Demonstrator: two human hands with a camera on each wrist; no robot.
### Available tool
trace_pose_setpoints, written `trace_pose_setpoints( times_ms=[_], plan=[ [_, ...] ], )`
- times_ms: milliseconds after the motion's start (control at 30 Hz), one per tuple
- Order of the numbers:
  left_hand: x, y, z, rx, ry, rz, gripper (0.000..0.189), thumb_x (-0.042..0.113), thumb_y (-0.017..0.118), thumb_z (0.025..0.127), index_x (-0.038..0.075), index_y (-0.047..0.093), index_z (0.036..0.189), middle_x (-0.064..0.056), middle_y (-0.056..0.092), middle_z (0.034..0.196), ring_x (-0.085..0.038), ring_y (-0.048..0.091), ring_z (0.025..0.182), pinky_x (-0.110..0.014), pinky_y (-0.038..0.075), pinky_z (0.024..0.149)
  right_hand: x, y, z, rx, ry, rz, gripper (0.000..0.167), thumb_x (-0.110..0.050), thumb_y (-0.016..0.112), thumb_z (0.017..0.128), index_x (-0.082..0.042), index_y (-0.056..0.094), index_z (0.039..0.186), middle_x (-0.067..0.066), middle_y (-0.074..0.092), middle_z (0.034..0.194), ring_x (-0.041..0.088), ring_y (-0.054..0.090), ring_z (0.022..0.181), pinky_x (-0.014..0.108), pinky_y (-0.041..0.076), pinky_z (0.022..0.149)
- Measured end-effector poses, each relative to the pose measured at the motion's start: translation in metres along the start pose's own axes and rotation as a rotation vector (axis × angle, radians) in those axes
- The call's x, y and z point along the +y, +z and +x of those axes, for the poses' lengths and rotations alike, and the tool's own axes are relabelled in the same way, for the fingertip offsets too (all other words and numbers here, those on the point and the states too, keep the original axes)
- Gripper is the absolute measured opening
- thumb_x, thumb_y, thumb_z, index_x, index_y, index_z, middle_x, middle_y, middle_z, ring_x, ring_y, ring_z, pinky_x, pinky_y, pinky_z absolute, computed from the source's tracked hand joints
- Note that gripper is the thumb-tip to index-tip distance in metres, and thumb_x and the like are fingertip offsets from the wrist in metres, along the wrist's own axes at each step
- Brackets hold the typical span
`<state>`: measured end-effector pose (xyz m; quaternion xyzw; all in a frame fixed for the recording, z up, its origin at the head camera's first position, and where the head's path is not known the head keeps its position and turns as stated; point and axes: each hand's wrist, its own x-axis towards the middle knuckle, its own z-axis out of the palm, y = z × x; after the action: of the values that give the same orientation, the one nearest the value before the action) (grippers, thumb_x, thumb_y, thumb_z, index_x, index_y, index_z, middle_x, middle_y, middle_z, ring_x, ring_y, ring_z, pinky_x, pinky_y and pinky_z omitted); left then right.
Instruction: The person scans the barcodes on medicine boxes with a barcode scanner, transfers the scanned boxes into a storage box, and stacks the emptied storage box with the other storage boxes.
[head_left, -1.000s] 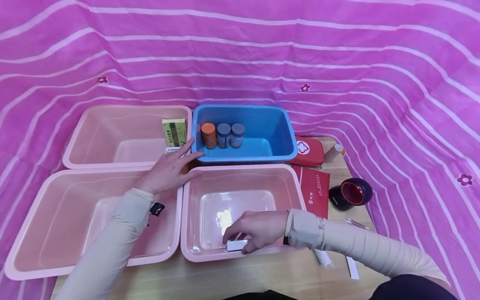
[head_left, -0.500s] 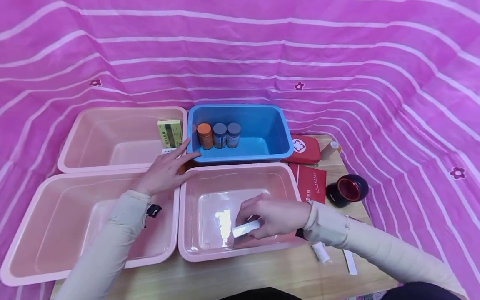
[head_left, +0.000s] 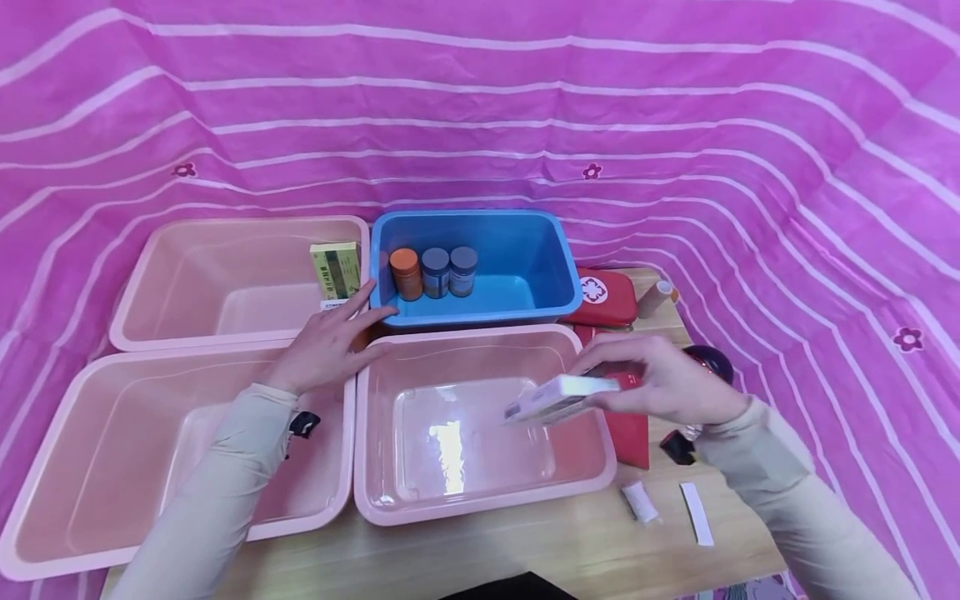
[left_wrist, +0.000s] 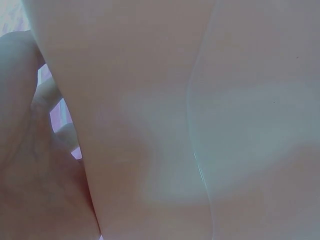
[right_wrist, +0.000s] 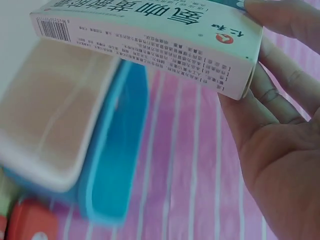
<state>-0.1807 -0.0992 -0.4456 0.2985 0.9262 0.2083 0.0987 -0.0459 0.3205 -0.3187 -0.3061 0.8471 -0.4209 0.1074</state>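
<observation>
My right hand (head_left: 660, 379) pinches a medicine box (head_left: 555, 398) at one end, over the right side of the front right pink bin (head_left: 487, 506). Up close in the right wrist view, the white carton (right_wrist: 150, 40) shows green lettering and a barcode, with thumb and fingers at its end. Across the rims where the bins meet lies my left hand (head_left: 322, 346), fingers spread, their tips reaching the blue bin (head_left: 480, 317). Inside that bin stand an orange bottle (head_left: 407, 275) and two dark-capped bottles (head_left: 449, 273). Mostly pink bin wall (left_wrist: 200, 125) fills the left wrist view.
A yellow-green box (head_left: 336, 271) leans in the back left pink bin (head_left: 270, 312); another pink bin (head_left: 112, 433) is at front left. On the right of the table are a red pouch (head_left: 615, 300), a red folder (head_left: 630, 442), a small packet (head_left: 640, 502) and a white strip (head_left: 697, 512).
The right hand has raised the medicine box from low in the front right pink bin and carried it rightward toward the right rim. The left hand keeps its place on the rims.
</observation>
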Motion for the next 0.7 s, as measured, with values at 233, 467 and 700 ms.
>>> trace_pose_setpoints(
  times_ms=[233, 467, 700],
  plan=[
    [0.001, -0.002, 0.0, -0.011, -0.006, 0.011, 0.064, 0.052, 0.057, 0.102, 0.026, 0.041, 0.158, -0.009, 0.006, 0.174, -0.048, 0.029, 0.151, -0.07, 0.027, 0.118, 0.024, -0.041, -0.046, 0.146, 0.094, 0.035, 0.037, 0.017, 0.071, 0.085, 0.0, 0.071, 0.118, -0.002, 0.072, 0.114, 0.013, 0.069, 0.092, 0.022, 0.061, 0.076],
    [0.003, -0.001, 0.0, -0.008, -0.001, 0.018, 0.064, 0.051, 0.057, 0.102, 0.027, 0.041, 0.159, -0.011, 0.006, 0.174, -0.05, 0.032, 0.15, -0.07, 0.028, 0.117, 0.063, -0.06, -0.089, 0.28, 0.271, 0.098, 0.032, 0.016, 0.069, 0.087, 0.007, 0.069, 0.118, -0.006, 0.075, 0.111, 0.008, 0.073, 0.094, 0.021, 0.061, 0.079],
    [0.005, -0.002, 0.0, -0.017, -0.015, 0.016, 0.064, 0.053, 0.057, 0.102, 0.027, 0.041, 0.159, -0.01, 0.005, 0.174, -0.05, 0.03, 0.15, -0.071, 0.026, 0.118, 0.11, -0.063, -0.12, 0.35, 0.392, 0.16, 0.032, 0.013, 0.069, 0.089, 0.005, 0.069, 0.12, -0.011, 0.077, 0.105, 0.003, 0.074, 0.095, 0.021, 0.061, 0.076]
  ],
)
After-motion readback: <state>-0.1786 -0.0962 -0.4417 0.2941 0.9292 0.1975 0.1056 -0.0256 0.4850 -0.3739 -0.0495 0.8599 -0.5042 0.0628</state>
